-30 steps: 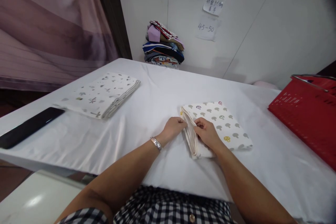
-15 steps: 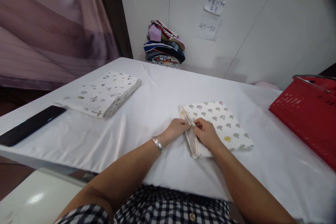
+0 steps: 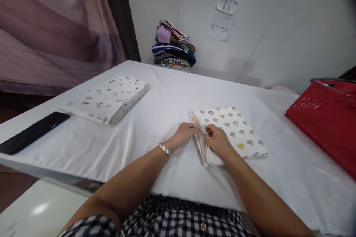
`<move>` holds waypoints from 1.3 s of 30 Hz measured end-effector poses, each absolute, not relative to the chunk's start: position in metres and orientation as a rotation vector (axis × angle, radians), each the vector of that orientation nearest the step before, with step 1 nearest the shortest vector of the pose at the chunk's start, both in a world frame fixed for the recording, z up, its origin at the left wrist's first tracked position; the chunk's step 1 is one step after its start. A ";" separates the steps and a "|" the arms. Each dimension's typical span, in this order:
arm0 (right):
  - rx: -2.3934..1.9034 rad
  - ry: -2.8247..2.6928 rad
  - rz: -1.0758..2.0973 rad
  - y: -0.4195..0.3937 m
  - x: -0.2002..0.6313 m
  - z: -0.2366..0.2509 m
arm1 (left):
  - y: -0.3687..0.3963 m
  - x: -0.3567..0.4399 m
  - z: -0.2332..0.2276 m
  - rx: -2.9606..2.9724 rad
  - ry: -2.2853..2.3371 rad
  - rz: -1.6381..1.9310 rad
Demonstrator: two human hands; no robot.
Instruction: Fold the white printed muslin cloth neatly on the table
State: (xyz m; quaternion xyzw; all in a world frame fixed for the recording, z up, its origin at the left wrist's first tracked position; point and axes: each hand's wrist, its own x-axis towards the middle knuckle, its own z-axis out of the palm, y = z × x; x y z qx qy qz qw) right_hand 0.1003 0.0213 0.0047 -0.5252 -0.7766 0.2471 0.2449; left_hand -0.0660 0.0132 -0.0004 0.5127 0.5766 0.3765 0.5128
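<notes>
A folded white cloth with a mushroom print (image 3: 233, 124) lies on the white-covered table (image 3: 167, 96) in front of me, its layered edge facing left. My left hand (image 3: 185, 133), with a silver bracelet at the wrist, is closed with its fingertips pinching that layered edge. My right hand (image 3: 218, 140) rests over the left part of the cloth, its fingers curled and gripping the same edge just right of the left hand. The fingertips partly hide the layers between them.
Another folded cloth with a plant print (image 3: 111, 98) lies at the left, beside a black phone (image 3: 33, 132). A red basket (image 3: 325, 122) stands at the right. Several folded fabrics (image 3: 174, 48) are stacked against the back wall, near two paper notes (image 3: 227, 4).
My left hand has shifted slightly left and up along the layered edge. My right hand and the cloth are almost where they were.
</notes>
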 end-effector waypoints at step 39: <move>-1.392 -2.188 0.740 0.009 0.099 0.017 | 0.006 -0.065 -0.001 1.078 1.174 0.854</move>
